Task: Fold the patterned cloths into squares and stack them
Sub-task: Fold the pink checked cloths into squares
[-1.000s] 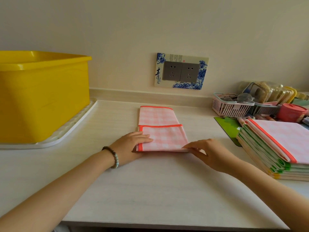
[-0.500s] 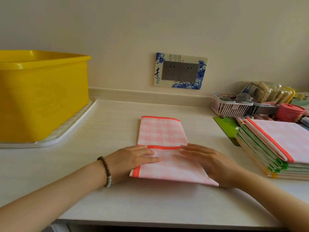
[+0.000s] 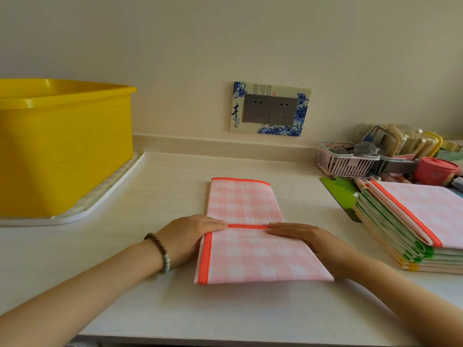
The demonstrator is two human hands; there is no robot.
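Head view: a pink checked cloth [image 3: 250, 256] lies partly folded on the white tabletop [image 3: 175, 309]. The left hand [image 3: 190, 231] and right hand [image 3: 300, 236] press flat on its orange folded edge, each grip wide with straight fingers. A stack of folded cloths [image 3: 406, 236] sits well right of the right hand.

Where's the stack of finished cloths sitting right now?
In the head view, the stack of folded cloths sits at the far right of the counter, to the right of the half-folded pink checked cloth and in front of the pink basket.
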